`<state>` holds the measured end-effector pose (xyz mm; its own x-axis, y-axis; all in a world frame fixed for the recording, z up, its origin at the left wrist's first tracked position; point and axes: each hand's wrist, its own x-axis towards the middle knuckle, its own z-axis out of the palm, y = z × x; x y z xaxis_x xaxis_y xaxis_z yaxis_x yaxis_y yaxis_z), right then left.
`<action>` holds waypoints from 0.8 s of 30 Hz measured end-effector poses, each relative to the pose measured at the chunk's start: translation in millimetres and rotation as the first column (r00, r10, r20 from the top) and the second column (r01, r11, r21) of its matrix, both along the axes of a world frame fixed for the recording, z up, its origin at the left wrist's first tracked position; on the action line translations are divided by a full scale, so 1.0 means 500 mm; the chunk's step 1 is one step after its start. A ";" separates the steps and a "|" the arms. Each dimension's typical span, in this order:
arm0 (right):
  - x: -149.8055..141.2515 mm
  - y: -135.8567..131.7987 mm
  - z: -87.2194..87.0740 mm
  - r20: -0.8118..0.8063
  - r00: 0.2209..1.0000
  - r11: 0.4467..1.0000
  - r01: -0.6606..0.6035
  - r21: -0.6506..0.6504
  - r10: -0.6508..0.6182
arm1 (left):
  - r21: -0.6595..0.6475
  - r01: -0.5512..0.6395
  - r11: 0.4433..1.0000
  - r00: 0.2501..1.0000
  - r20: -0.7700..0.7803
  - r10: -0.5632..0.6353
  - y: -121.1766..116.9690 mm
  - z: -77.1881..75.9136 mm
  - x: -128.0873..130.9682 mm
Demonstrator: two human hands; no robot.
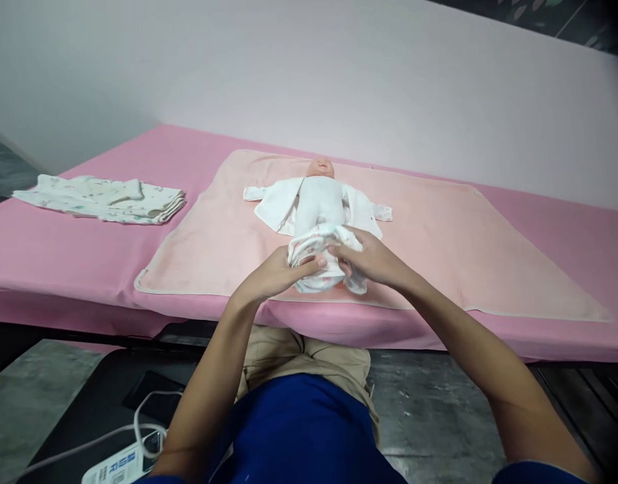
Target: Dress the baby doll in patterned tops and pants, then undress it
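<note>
A baby doll lies on its back with its head away from me. It is in a white bodysuit, with an open white jacket spread out on both sides. At the doll's lower end I hold a bunched white baby garment with a faint print. My left hand grips its left side, thumb in front and fingers mostly behind the cloth. On the other side my right hand pinches the gathered fabric. The garment hides the doll's lower legs and feet.
A peach mat lies under the doll on a pink-covered table. Folded printed cloths rest at the left. Below the table edge, a black seat bears a white power bank with a cable. A pale wall stands behind.
</note>
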<state>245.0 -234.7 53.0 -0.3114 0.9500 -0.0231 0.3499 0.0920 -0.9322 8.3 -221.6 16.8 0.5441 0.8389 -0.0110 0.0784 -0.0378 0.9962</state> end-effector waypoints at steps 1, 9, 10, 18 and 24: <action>-0.003 -0.011 -0.009 0.054 0.999 1.000 0.000 -0.026 0.002 | -0.021 -0.002 1.000 1.000 -0.029 0.002 -0.010 -0.014 -0.012; -0.036 0.022 -0.103 0.429 0.902 0.999 0.048 -0.006 -0.040 | 0.205 -0.229 0.952 0.820 -0.487 0.302 -0.030 -0.091 -0.048; -0.042 0.030 -0.108 0.460 0.887 0.999 0.038 0.011 -0.039 | 0.261 -0.217 0.941 0.779 -0.534 0.328 -0.026 -0.096 -0.048; -0.076 0.038 -0.128 0.724 0.690 0.986 -0.120 0.112 0.002 | 0.279 -0.027 0.960 0.726 -0.655 0.210 0.008 -0.118 -0.051; -0.039 0.070 -0.141 0.369 0.929 0.947 -0.153 0.283 0.039 | 0.409 -0.150 0.900 0.846 -0.419 0.331 0.061 -0.114 -0.069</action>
